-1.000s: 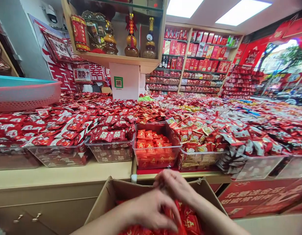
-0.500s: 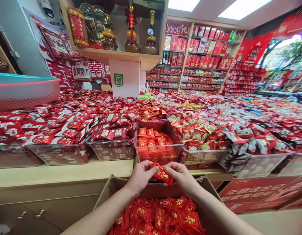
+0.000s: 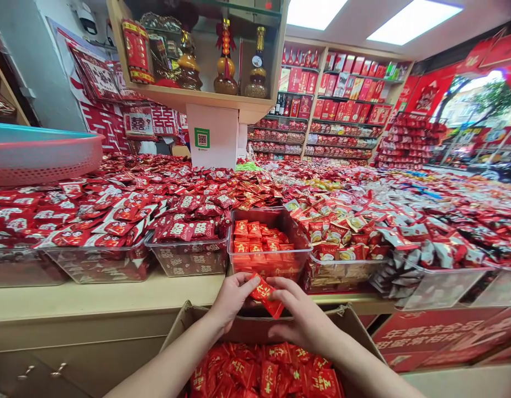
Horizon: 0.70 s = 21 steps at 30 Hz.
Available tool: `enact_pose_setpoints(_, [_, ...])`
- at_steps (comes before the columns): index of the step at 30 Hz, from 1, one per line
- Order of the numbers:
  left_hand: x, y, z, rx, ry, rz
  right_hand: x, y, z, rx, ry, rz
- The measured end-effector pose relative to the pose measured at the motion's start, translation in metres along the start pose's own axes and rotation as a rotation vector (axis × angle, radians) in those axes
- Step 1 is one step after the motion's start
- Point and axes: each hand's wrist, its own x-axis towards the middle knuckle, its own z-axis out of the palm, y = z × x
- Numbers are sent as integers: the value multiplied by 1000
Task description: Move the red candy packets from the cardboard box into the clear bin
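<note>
My left hand (image 3: 229, 299) and my right hand (image 3: 301, 315) together pinch a small stack of red packets with gold characters (image 3: 266, 294), held just above the far edge of an open cardboard box (image 3: 181, 330). The box below my arms is full of the same red packets (image 3: 275, 373). Right beyond my hands stands a clear plastic bin (image 3: 268, 265) partly filled with neat rows of red packets (image 3: 259, 237), on the beige counter (image 3: 114, 296).
Several more clear bins (image 3: 189, 260) heaped with red wrapped sweets line the counter to both sides. A pink and teal basket (image 3: 43, 157) sits at the left. Shelves (image 3: 222, 94) with gourd ornaments hang above; racks of red boxes (image 3: 342, 94) fill the back.
My hands rose out of the cardboard box with a stack of red packets and now hold it at the box's far edge, near the clear bin.
</note>
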Motion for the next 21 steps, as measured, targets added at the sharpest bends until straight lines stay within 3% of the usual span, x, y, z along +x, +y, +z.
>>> enact_pose_setpoints(4, [5,-2,-7,38,-36,-58,-2,-3,1,-301,1,-183])
enact_pose_setpoints(8, [10,-5,-13,153,-50,-82,-4,2,-4,-278,238,-267])
enact_pose_setpoints(11, [12,-9,-16,206,-85,-61,6,-3,-25,-366,358,-281])
enact_pose_setpoints(13, [13,-12,-16,234,-126,-43,25,-8,-41,-545,323,-233])
enact_pose_setpoints(16, [13,-16,-15,305,-174,-23,67,-8,-57,-835,181,-18])
enact_pose_setpoints(21, [11,-20,-16,395,-217,-10,137,23,-48,-1000,-137,241])
